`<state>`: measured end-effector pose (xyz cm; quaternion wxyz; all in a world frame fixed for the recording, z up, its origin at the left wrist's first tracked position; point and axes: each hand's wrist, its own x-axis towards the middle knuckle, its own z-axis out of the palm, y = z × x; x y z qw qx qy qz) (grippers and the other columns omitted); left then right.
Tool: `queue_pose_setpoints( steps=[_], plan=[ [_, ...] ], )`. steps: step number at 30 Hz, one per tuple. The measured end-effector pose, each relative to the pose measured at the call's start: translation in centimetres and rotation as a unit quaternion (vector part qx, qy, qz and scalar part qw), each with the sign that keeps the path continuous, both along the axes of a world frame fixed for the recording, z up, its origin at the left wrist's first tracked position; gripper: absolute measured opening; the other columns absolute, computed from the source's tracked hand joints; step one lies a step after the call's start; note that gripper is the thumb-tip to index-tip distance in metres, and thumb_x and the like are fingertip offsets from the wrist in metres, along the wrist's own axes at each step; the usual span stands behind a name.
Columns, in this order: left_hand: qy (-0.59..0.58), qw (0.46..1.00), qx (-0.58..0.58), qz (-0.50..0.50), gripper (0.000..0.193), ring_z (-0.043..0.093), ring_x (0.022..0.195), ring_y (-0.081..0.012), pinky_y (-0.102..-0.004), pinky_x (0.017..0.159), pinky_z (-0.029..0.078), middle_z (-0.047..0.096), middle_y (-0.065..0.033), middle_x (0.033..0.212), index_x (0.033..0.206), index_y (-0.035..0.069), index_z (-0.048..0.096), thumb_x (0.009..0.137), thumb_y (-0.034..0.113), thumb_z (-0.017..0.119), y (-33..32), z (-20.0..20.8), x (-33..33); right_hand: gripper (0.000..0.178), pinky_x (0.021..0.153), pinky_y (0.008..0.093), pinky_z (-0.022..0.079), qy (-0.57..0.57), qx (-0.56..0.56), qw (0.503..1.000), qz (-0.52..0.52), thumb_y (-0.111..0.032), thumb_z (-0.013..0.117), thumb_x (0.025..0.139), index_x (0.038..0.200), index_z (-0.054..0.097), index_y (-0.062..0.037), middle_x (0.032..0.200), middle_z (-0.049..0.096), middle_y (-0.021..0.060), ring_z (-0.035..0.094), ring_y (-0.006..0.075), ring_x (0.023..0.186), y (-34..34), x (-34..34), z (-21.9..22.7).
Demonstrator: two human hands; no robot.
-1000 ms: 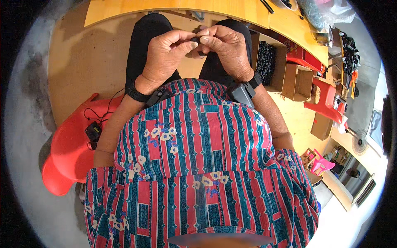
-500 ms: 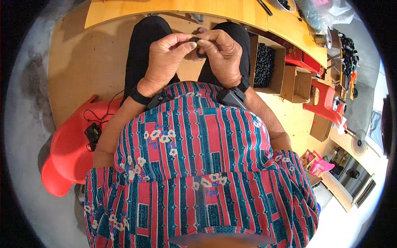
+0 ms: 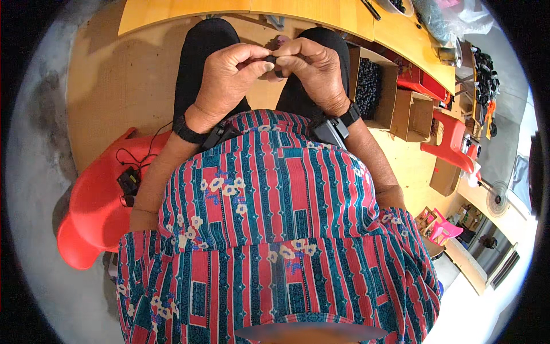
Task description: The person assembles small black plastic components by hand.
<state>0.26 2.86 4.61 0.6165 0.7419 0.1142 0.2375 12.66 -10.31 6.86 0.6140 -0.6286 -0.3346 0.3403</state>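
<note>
My left hand (image 3: pixel 229 77) and my right hand (image 3: pixel 312 71) meet above my lap, fingertips pinched together on a small black part (image 3: pixel 273 60). A dark ring-shaped piece hangs just below the pinch. Most of the part is hidden by my fingers. Both wrists wear black bands. My legs in black trousers (image 3: pixel 200 54) lie under the hands, and my red and teal striped shirt (image 3: pixel 281 218) fills the lower half of the view.
A yellow wooden table edge (image 3: pixel 240 11) curves along the top. To my right stand an open cardboard box of small black parts (image 3: pixel 369 86), more cardboard boxes (image 3: pixel 409 114) and a red plastic chair (image 3: pixel 452 143). A red stool (image 3: pixel 94 200) with a black cabled device sits at my left.
Both hands stay pinched together on the small part and have shifted only slightly upward; the fingers keep working it.
</note>
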Motion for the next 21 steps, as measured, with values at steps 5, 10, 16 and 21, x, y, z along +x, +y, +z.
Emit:
queue_pose_setpoints(
  steps=[5,10,16,21],
  plan=[
    [0.031,0.998,-0.051,-0.017,0.016,0.053,0.071,-0.0037,-0.0198,0.063,0.045,0.062,-0.0002,0.078,0.097,-0.001,0.065,0.082,0.004,0.065,-0.1,-0.8,-0.3,0.006,0.059,0.0231,0.047,-0.251,-0.013,0.967,0.038,-0.001,0.066,0.078,0.084,0.064,-0.0002,0.072,0.059,0.0029,0.058,0.0104,0.066,0.1,0.7,1.0],
    [0.053,0.998,-0.016,-0.028,0.018,0.054,0.073,-0.0037,-0.0197,0.065,0.045,0.063,0.0,0.08,0.099,-0.002,0.064,0.083,0.006,0.063,0.1,-0.5,-0.3,0.011,0.063,0.0291,0.048,-0.331,-0.012,0.942,0.054,-0.002,0.068,0.073,0.083,0.064,-0.0032,0.072,0.059,0.0067,0.059,0.019,0.07,-0.1,1.1,0.5],
    [0.067,0.973,-0.207,-0.076,0.018,0.055,0.076,-0.0042,-0.0194,0.067,0.046,0.064,-0.0005,0.082,0.099,-0.002,0.065,0.085,0.009,0.063,-0.5,-1.5,-0.6,0.011,0.062,0.0295,0.048,-0.256,-0.044,0.962,0.086,-0.001,0.067,0.074,0.084,0.064,-0.003,0.071,0.059,0.0068,0.059,0.0191,0.069,-0.1,1.3,0.9],
    [0.079,0.984,-0.142,-0.073,0.018,0.056,0.077,-0.0043,-0.0197,0.069,0.047,0.065,-0.0011,0.084,0.1,-0.001,0.065,0.086,0.01,0.063,-0.3,-1.5,-0.6,0.007,0.059,0.0228,0.048,-0.176,-0.035,0.979,0.099,-0.002,0.064,0.081,0.087,0.065,0.0003,0.073,0.062,0.0036,0.059,0.01,0.065,-0.4,1.3,-0.2]
  ],
)
